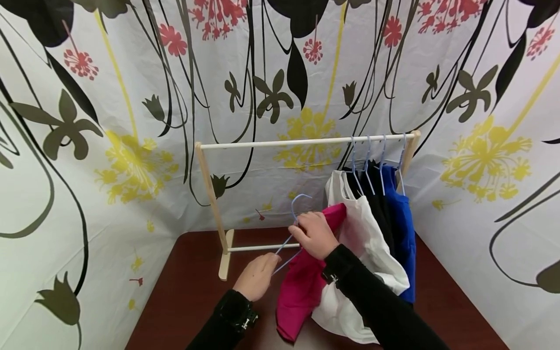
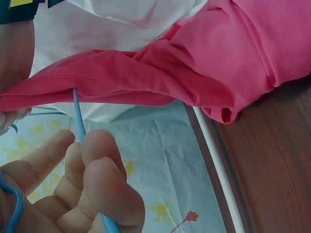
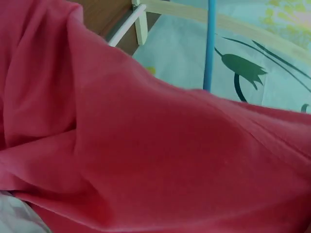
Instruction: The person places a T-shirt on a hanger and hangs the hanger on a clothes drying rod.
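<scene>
1. Pink cotton-like cloth: the pink shirt [image 1: 306, 282] hangs limp in front of the person, above the brown counter [image 1: 183, 287] and just left of the white garment [image 1: 367, 243] on the rack [image 1: 302, 142]. It looks light and soft, and I judge it will sag and slide wherever it is not supported.

2. The blue hanger [image 1: 294, 228] is thin wire, stiff but probably springy and smooth. Its hook stands free above the shirt, and one arm runs into the fabric, as the left wrist view shows.

3. The left hand [image 1: 257, 277] is clenched round the lower end of the hanger, the wire passing between its curled fingers [image 2: 97, 165].

4. The right hand [image 1: 316, 234] grasps the shirt near its top edge, fingers curled into the cloth close to the hanger's neck.

5. Best hold, as I judge it: the wire near its neck for control, and the shirt at the collar or shoulder seam, where doubled fabric gives a firmer pinch and slips less.

6. Black [image 1: 376, 194] and blue [image 1: 400, 218] garments hang further right on the rack.
</scene>
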`<state>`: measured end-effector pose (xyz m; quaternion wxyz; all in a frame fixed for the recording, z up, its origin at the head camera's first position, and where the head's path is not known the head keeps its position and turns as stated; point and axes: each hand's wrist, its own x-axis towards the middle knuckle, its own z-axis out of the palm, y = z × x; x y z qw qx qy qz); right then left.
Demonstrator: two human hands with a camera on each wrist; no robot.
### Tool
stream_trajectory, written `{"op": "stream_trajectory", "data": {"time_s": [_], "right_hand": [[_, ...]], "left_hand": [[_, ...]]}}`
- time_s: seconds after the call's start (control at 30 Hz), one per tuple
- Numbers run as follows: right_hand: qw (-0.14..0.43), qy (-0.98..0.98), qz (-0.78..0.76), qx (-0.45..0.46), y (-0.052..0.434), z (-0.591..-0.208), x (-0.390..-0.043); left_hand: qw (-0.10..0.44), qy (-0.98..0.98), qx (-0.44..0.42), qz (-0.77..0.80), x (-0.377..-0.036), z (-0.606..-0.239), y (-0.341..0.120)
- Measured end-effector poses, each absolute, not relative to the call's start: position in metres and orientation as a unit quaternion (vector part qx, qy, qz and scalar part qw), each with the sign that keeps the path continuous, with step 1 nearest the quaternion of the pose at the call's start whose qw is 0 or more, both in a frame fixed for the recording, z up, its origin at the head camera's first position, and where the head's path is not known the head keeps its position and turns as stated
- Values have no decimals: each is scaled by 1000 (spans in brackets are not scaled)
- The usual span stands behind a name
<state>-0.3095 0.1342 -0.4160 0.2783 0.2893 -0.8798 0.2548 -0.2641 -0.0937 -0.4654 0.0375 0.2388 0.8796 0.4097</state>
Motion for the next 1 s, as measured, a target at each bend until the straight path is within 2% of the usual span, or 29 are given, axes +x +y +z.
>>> {"op": "stream_trajectory", "data": {"time_s": [0.2, 0.43, 0.5, 0.6, 0.8, 0.9, 1.0], "right_hand": [[269, -879, 248, 306, 136, -410, -306], [250, -869, 323, 279, 151, -404, -306], [236, -866, 350, 269, 154, -402, -306], [222, -864, 372, 258, 156, -398, -304], [222, -853, 401, 249, 155, -393, -300], [218, -848, 416, 245, 154, -393, -297], [218, -848, 417, 243, 154, -393, -296]], "left_hand": [[61, 862, 277, 419, -265, -464, -93], [139, 791, 324, 501, -273, -458, -116], [141, 781, 333, 509, -278, -462, -123], [114, 778, 367, 497, -286, -471, -121], [-13, 774, 459, 436, -293, -485, -78], [-45, 789, 439, 428, -293, -485, -60], [-50, 805, 413, 424, -290, -482, -51]]}}
